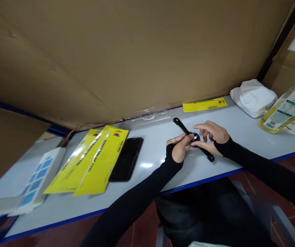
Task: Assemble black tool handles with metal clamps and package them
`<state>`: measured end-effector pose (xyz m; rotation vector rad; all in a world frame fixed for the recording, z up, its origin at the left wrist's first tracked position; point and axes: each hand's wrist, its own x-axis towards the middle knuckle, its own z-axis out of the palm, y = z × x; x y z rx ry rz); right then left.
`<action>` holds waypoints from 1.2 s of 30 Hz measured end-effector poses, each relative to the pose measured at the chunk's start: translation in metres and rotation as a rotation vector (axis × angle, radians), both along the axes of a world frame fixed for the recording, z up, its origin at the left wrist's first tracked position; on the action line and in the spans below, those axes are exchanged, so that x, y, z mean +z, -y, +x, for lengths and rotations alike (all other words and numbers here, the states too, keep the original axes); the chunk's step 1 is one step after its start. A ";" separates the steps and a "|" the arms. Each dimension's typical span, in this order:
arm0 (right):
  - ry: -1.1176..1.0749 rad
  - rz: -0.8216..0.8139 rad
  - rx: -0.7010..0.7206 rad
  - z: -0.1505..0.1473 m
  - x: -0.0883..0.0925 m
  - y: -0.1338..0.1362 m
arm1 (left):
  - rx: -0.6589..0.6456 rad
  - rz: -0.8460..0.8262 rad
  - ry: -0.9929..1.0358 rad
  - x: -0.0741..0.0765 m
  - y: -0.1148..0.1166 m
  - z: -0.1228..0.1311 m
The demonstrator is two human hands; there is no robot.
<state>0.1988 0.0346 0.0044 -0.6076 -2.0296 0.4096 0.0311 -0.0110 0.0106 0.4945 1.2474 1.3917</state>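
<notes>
A black spokeshave (195, 138) with two handles lies slantwise in front of me, over the table. My left hand (180, 145) is closed on its middle, thumb pressed on top beside a round silvery part. From the right, my right hand (211, 135) reaches to the same middle part. Its thumb rests along the tool's near edge, while the index finger is lifted and the fingers stand apart. One handle end points away from me, the other toward the table's front edge. The tool's underside is hidden.
Yellow packs (102, 161) printed as woodworking tools overlap at left, by a black phone (126, 159) and a white-and-blue box (38, 180). Behind are a yellow card (205, 105) and clear plastic (151, 117). A white cloth bundle (252, 97) and a bottle of yellow liquid (286, 109) stand right.
</notes>
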 end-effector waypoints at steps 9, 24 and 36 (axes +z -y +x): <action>0.012 0.097 0.031 0.003 0.002 0.002 | 0.052 0.051 0.055 -0.003 -0.005 -0.005; 0.056 0.180 -0.001 0.003 -0.005 -0.002 | 0.025 0.062 -0.002 -0.004 -0.005 -0.005; 0.004 0.184 0.114 0.006 0.003 0.003 | 0.018 0.069 0.048 -0.001 -0.005 -0.004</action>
